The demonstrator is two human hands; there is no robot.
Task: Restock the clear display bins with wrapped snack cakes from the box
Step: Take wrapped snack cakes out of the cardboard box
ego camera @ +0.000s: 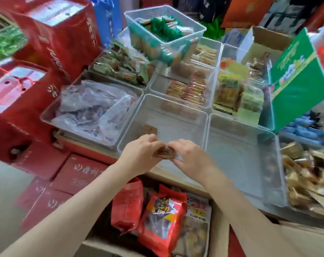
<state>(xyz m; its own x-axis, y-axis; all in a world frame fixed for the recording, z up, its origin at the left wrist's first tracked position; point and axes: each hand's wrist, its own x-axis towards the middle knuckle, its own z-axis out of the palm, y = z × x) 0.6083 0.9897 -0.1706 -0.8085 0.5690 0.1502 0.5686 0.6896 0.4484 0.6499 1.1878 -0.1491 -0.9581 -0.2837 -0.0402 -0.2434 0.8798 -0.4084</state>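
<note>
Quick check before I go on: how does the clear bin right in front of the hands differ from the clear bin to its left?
The front centre bin is nearly bare, with one or two brown wrapped cakes at its near left; the left bin is filled with crumpled clear plastic bags. Both hands, left hand and right hand, hold a wrapped cake over the centre bin's near rim; none reach the left bin. Both are clear, rectangular and open-topped.

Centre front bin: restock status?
Barely started. Done: one wrapped cake lies in the centre front bin. In hand: both hands, left and right, pinch another cake at its near rim. Left: that bin mostly bare, right front bin bare.
</note>
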